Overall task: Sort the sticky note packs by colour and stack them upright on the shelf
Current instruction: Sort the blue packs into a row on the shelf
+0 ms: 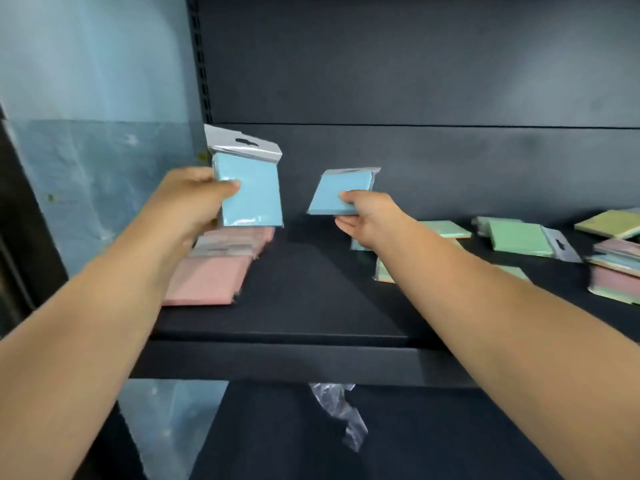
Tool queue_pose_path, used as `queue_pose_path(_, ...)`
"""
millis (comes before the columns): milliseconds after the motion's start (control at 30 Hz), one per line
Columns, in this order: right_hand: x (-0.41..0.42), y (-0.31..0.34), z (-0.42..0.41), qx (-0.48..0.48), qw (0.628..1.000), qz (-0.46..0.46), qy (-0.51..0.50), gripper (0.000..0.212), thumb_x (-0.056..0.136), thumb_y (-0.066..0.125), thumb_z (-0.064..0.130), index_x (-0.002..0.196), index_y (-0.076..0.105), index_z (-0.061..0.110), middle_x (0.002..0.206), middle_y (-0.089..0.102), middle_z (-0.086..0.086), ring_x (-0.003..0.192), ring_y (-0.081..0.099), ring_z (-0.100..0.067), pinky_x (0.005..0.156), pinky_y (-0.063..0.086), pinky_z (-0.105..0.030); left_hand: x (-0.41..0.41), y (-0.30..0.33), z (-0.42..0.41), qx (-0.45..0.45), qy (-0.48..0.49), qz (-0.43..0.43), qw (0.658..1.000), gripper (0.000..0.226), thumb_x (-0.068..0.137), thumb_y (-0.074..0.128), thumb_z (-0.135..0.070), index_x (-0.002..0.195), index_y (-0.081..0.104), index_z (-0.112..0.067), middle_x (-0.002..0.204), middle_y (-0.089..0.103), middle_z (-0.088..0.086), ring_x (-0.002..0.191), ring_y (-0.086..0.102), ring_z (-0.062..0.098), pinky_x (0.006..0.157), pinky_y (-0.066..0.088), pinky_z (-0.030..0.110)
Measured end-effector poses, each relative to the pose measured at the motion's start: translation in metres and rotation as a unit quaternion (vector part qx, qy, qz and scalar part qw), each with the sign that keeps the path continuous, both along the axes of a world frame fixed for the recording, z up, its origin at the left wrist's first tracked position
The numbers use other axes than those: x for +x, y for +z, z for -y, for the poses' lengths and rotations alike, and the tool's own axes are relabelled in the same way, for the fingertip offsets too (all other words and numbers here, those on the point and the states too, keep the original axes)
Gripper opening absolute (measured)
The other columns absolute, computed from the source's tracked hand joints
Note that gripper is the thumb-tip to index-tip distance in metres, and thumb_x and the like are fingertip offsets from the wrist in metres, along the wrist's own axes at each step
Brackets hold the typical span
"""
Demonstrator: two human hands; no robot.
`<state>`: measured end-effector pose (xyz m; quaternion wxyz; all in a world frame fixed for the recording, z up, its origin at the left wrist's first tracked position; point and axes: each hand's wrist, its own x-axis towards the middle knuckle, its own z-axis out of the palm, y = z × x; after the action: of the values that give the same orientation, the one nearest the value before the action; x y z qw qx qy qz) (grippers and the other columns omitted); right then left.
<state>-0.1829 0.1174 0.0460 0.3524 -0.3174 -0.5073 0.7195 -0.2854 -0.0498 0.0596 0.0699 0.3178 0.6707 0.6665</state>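
While left hand [194,199] and right hand [363,216] each hold a blue pack [251,192], pink packs [214,268] lie flat at 8 o'clock and green packs [516,237] unsorted at 3 o'clock.

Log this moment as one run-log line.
left hand: holds blue pack upright | right hand: holds second blue pack tilted | pink packs: flat on shelf

No legible text on anything here.
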Motion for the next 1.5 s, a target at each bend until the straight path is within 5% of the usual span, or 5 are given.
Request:
queue_pose_path(267,-0.071,-0.030,-0.034,0.010,0.994,0.089,-0.064,0.005,0.091,0.052,0.007,0.095,0.052,0.007,0.123,0.059,-0.012,0.116,0.056,-0.027,0.098,0.046,-0.031,-0.069,0.003,-0.015,-0.069,-0.055,0.037,0.995,0.008,0.088,0.059,-0.005,0.088,0.059,-0.012,0.078,0.063,0.001,0.062,0.062,0.010,0.044,0.052,0.015)
queue_pose_path(500,-0.055,-0.038,-0.063,0.063,0.984,0.144,-0.089,0.029,0.091,0.054,0.011,0.119,0.053,0.003,0.132,0.054,-0.017,0.125,0.049,-0.030,0.107,0.037,-0.042,-0.080,0.002,-0.051,-0.182,-0.098,0.050,0.977,0.016,0.088,0.058,-0.001,0.079,0.054,-0.014,0.083,0.063,0.002,0.067,0.060,0.011,0.056,0.047,0.021)
queue_pose_path(867,-0.019,-0.038,-0.104,0.039,0.992,0.087,-0.085,0.032,0.092,0.051,0.002,0.124,0.050,0.003,0.128,0.057,-0.012,0.118,0.055,-0.025,0.091,0.042,-0.029,-0.065,-0.002,-0.142,-0.300,-0.124,0.061,0.944,0.037,0.091,0.051,0.005,0.127,0.047,0.004,0.125,0.056,0.018,0.114,0.056,0.030,0.087,0.046,0.038)
queue_pose_path(1233,-0.001,-0.038,-0.119,0.032,0.994,0.080,-0.061,0.006,0.090,0.056,0.005,0.093,0.053,0.010,0.099,0.060,-0.004,0.092,0.060,-0.018,0.078,0.047,-0.027,-0.066,-0.015,-0.189,-0.415,-0.125,0.074,0.898,0.016,0.092,0.050,0.003,0.076,0.048,-0.002,0.077,0.052,0.011,0.102,0.055,0.023,0.088,0.044,0.035)
queue_pose_path(1500,-0.013,-0.038,-0.103,0.089,0.982,0.166,0.020,0.017,0.086,0.063,0.015,0.073,0.052,0.018,0.071,0.056,0.001,0.058,0.051,-0.009,0.053,0.034,-0.022,-0.073,-0.014,-0.191,-0.465,-0.073,-0.033,0.882,0.043,0.096,0.040,0.000,0.137,0.031,0.009,0.129,0.049,0.024,0.127,0.046,0.028,0.107,0.036,0.032)
